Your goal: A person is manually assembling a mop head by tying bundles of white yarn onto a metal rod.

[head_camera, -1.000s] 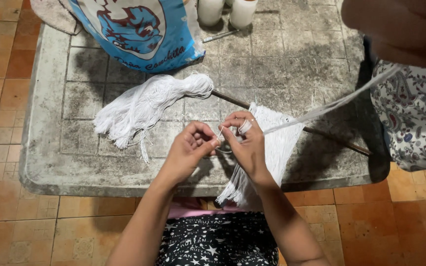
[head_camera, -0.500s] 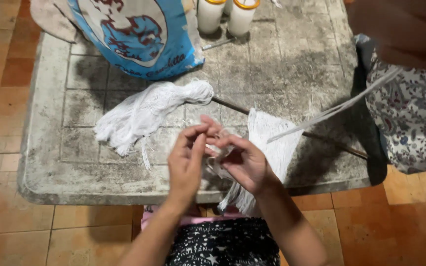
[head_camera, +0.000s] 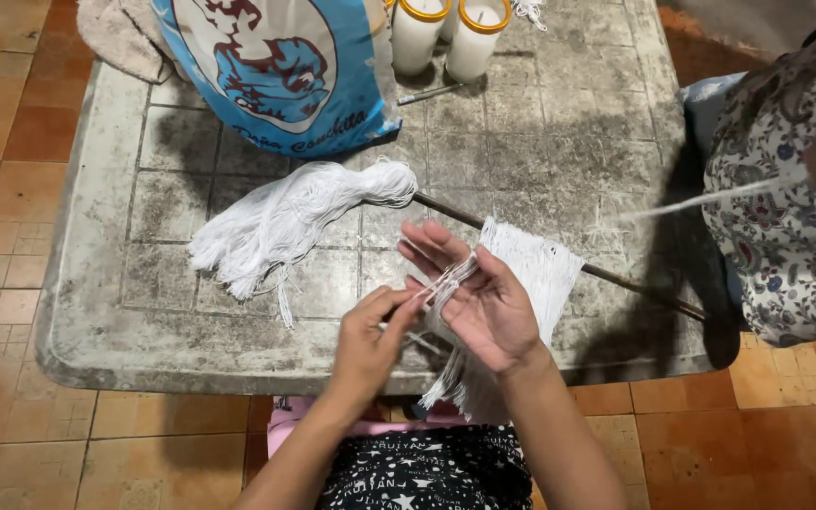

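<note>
My left hand [head_camera: 370, 332] pinches a few white cotton strands near the table's front edge. My right hand [head_camera: 479, 297] is turned palm up with fingers spread, and the same strands [head_camera: 446, 281] run across its fingers. Behind my hands a thin dark stick [head_camera: 635, 288] lies across the table with a curtain of white strings [head_camera: 540, 269] hung over it. A loose bundle of white string [head_camera: 285, 222] lies to the left, tied at the stick's end.
The worn grey tiled table [head_camera: 144, 349] also holds a blue and white plastic bag [head_camera: 276, 66], two white candles in glasses [head_camera: 450, 33] and a pen [head_camera: 427, 94]. Another person in a patterned dress [head_camera: 786, 217] sits at the right, holding a taut white string [head_camera: 701, 198].
My hands have parted a little and moved left. My right hand has opened palm up with strands over its fingers, while my left keeps pinching them. The view has come closer.
</note>
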